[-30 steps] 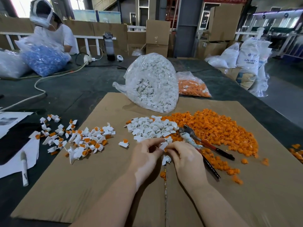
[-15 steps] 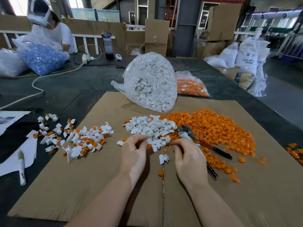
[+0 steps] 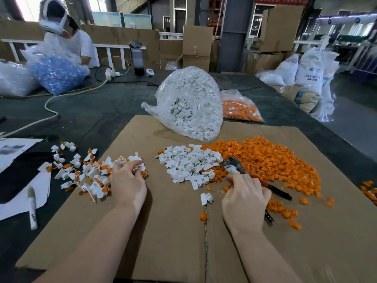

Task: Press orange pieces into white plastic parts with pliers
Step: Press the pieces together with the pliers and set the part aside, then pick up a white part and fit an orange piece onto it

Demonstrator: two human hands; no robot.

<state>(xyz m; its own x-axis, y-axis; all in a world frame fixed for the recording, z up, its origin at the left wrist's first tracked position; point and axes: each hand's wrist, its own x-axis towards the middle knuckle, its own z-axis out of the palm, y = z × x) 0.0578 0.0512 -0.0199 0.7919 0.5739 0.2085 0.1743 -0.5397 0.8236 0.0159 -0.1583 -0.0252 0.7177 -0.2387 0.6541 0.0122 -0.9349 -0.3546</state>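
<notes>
On the cardboard sheet (image 3: 163,237) lie a heap of white plastic parts (image 3: 189,164) and, to its right, a wide heap of orange pieces (image 3: 265,160). The pliers (image 3: 275,188), with red and black handles, rest across the orange heap. My right hand (image 3: 244,199) covers their handles, its fingertips curled at the jaws' joint. My left hand (image 3: 128,180) is at the pile of joined white-and-orange parts (image 3: 91,174) on the left, fingers closed around a white part. One loose white part (image 3: 206,198) lies between my hands.
A clear bag of white parts (image 3: 191,105) and a bag of orange pieces (image 3: 238,109) stand behind the cardboard. Papers and a marker (image 3: 32,207) lie at the left edge. A cable (image 3: 51,107) crosses the dark table. Another person sits far left behind a bag of blue parts (image 3: 55,74).
My left hand has swung from the centre out left to the pile of joined parts. My right hand has moved right onto the pliers. The loose white part stays between them.
</notes>
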